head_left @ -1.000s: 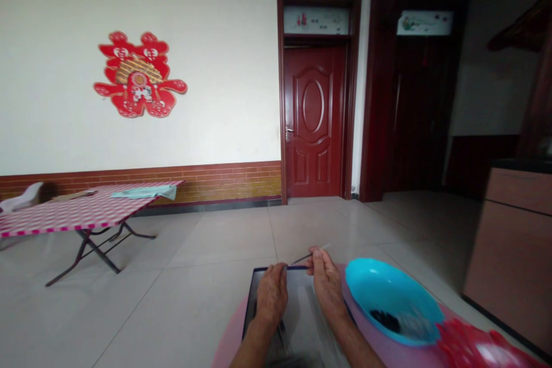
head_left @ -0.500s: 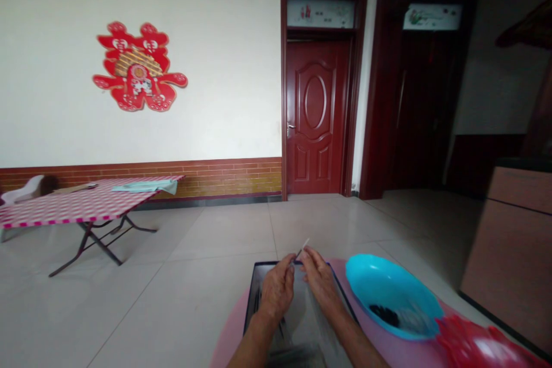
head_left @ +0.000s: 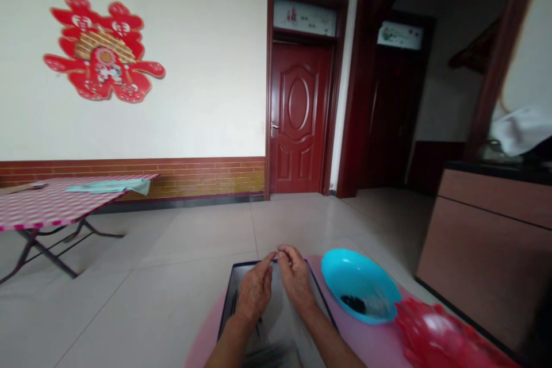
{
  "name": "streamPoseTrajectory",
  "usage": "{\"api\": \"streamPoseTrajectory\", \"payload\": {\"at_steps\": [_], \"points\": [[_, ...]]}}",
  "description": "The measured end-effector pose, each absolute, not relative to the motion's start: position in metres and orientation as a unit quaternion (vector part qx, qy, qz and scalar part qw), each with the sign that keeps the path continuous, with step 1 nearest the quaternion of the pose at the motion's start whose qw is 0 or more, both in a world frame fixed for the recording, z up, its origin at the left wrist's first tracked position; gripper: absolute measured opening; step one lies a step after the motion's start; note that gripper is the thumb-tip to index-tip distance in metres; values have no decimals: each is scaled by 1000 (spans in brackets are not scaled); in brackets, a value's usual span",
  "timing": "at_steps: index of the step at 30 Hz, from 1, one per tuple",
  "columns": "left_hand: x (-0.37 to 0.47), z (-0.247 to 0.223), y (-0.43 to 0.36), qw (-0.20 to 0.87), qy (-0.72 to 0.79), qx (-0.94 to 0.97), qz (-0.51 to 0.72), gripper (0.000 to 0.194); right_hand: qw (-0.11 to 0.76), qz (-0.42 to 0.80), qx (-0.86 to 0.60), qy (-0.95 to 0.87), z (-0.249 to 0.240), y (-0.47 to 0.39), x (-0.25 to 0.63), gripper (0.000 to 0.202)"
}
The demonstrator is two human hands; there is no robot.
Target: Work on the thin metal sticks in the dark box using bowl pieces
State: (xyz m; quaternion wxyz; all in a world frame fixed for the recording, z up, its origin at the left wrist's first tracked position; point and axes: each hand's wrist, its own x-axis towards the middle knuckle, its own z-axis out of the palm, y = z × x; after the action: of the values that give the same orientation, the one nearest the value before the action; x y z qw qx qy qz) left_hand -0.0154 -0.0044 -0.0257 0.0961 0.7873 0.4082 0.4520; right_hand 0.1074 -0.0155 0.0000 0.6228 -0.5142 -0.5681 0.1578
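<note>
Over the far edge of a shallow dark-rimmed tray (head_left: 276,313), my left hand (head_left: 254,294) and my right hand (head_left: 296,284) meet at the fingertips. Both are closed in a pinch on a thin pen-like stick (head_left: 276,255), of which only a small pale bit shows between the fingers. Dark thin sticks (head_left: 235,302) lie along the tray's left side, partly behind my left hand. At the tray's near end is a blurred bundle (head_left: 271,356) that I cannot make out. Right of the tray, a blue basin (head_left: 340,267) holds small black pieces (head_left: 352,303) and clear pieces (head_left: 378,303).
Tray and basin stand on a pink round surface (head_left: 200,339). A crumpled red plastic bag (head_left: 440,330) lies right of the basin. A folding table (head_left: 47,207) with a checked cover and a pale green cloth (head_left: 107,186) is at left; a brown cabinet (head_left: 483,247) stands at right.
The view has turned to the right, so everything sits further left. My fingertips have come closer together, and the stick that stuck out between them is now mostly hidden.
</note>
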Motion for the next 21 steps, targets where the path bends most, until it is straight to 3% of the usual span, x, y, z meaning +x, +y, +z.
{"api": "streamPoseTrajectory", "payload": {"at_steps": [3,10,16,21], "points": [[-16,-27,-2,87,412,787,450,39,610,118,-521,-585,15,-15,110,27],[-13,-29,-3,75,419,786,449,36,450,98,-609,-645,51,-10,179,22],[-11,-27,-3,92,419,783,451,35,338,132,-663,-655,35,-39,276,17],[-12,-27,-3,106,418,785,445,35,307,143,-691,-639,12,-61,316,22]]}}
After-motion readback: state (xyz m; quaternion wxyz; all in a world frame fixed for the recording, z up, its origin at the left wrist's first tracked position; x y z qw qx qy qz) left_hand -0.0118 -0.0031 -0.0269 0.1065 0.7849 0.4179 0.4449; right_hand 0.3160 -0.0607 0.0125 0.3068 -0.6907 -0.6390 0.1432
